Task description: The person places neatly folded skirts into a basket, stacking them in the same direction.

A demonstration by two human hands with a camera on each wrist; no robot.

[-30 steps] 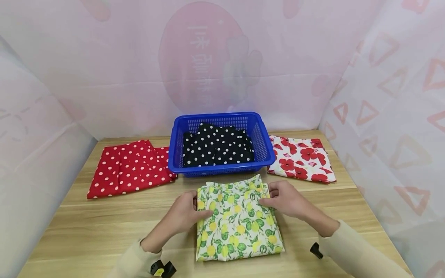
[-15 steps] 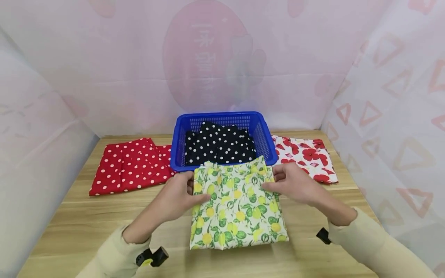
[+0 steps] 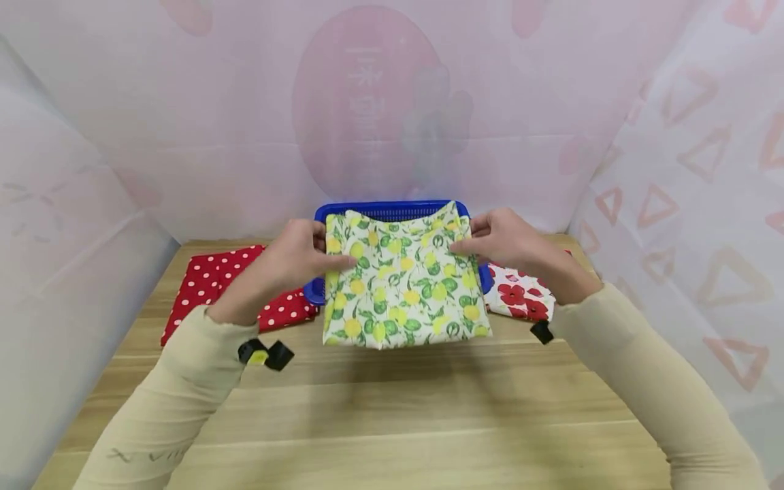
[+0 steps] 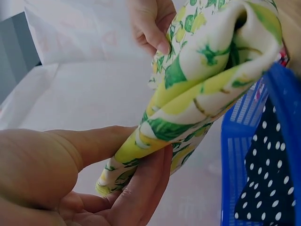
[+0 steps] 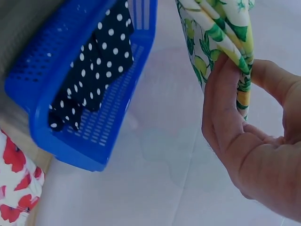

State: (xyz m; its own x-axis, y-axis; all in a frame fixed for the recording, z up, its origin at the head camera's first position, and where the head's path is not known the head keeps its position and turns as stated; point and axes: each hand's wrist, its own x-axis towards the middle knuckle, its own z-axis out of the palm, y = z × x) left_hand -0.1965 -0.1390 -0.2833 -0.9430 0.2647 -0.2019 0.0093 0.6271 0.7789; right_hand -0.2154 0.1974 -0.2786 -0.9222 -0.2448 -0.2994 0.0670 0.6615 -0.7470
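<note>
A folded white cloth with lemons and green leaves [image 3: 404, 286] hangs in the air, gripped at both sides. My left hand [image 3: 300, 252] pinches its left edge, thumb on the near face and fingers behind. On the right edge, my right hand [image 3: 505, 238] holds it the same way. In the head view the cloth overlaps most of the blue basket [image 3: 392, 207]. Both wrist views show the cloth raised above that basket, in which a folded black cloth with white dots [image 5: 101, 61] lies; the head view hides this black cloth.
Left of the basket, a folded red cloth with white dots [image 3: 202, 279] lies on the wooden table [image 3: 392, 415], partly behind my left arm. A white cloth with red flowers [image 3: 517, 296] is on the right, partly covered by my right arm. Pale printed sheets [image 3: 245, 102] enclose the table.
Both hands have lifted the lemon-print cloth off the table and moved it forward, to in front of and over the basket. The other cloths and the basket have stayed in place.
</note>
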